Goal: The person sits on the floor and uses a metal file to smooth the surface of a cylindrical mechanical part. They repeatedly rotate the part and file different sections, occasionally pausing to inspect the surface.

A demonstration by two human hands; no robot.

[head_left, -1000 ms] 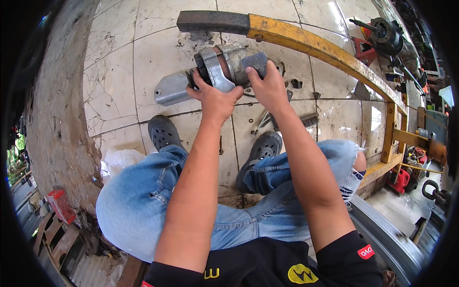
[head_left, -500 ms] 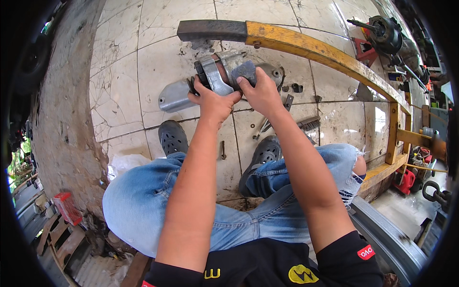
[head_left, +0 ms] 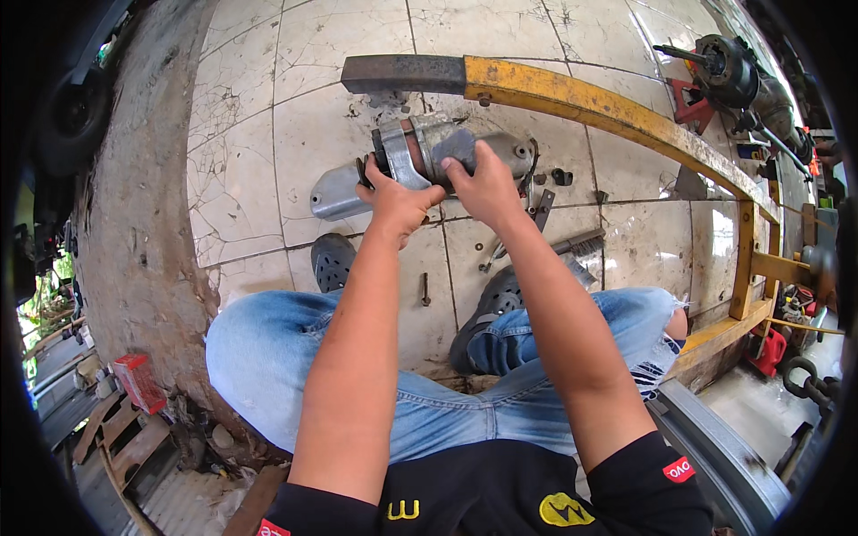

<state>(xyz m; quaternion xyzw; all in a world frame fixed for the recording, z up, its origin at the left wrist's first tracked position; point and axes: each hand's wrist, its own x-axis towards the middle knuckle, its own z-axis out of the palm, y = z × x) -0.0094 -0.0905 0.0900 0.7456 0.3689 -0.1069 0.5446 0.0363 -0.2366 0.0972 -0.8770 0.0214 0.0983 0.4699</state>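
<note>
A: Left hand [head_left: 393,201] first?
B: Clamped around the banded left end of the grey metal motor housing [head_left: 442,147], fingers curled over the far side, thumb near side. Looks meant to brace the part against twisting.
A: Housing's place?
B: Held between both sets of fingers, above the cracked tile floor [head_left: 241,134], just short of the yellow steel beam [head_left: 581,98].
A: Right hand [head_left: 487,183]?
B: Pressed on the middle, fingers spread over the top. Below the knuckles: bolt [head_left: 425,288], wrench [head_left: 497,256], wire brush [head_left: 581,243], kept close.

small red box [head_left: 136,380], far left, beside wooden pallets [head_left: 121,429]
</note>
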